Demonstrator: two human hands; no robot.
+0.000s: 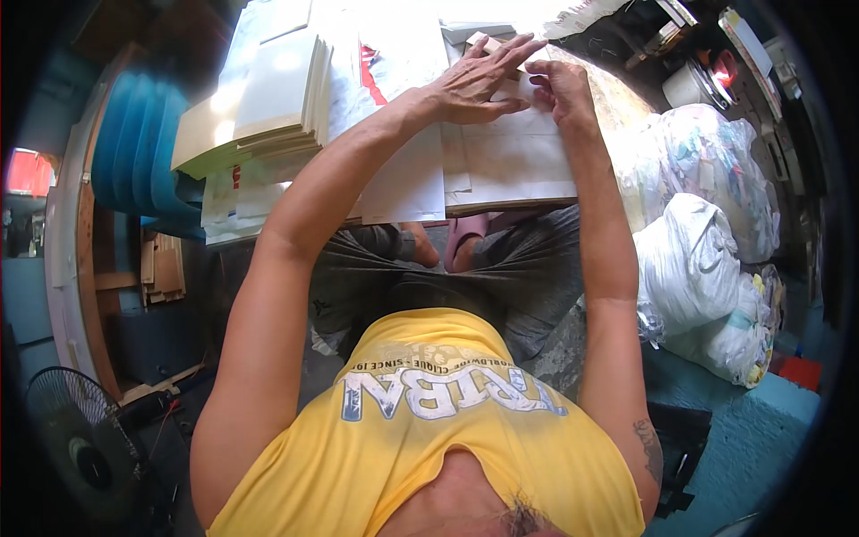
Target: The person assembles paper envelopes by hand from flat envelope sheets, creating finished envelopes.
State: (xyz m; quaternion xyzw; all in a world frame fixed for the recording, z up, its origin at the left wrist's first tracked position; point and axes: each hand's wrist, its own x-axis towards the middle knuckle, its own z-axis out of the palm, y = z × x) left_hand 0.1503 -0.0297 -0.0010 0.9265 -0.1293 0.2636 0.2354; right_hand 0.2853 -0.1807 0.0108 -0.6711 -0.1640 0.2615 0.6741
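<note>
My left hand point(483, 82) lies with its fingers stretched and spread over the far part of the work table. Beneath its fingertips shows part of a small tan strip or block point(489, 45), mostly covered by the hand. Just to the right, my right hand point(564, 89) has its fingers curled in a pinch; what is between them, if anything, is too small to make out. Pale sheets point(510, 161) cover the table below both hands. A white sheet of paper point(407, 183) hangs slightly over the near edge, left of the hands.
A stack of cream sheets or folders point(277, 98) stands left on the table. Beyond it are blue stacked plastic chairs point(139, 143). Stuffed plastic bags point(689, 259) crowd the right side, below a white bucket point(693, 88). A black fan point(80, 438) stands at lower left.
</note>
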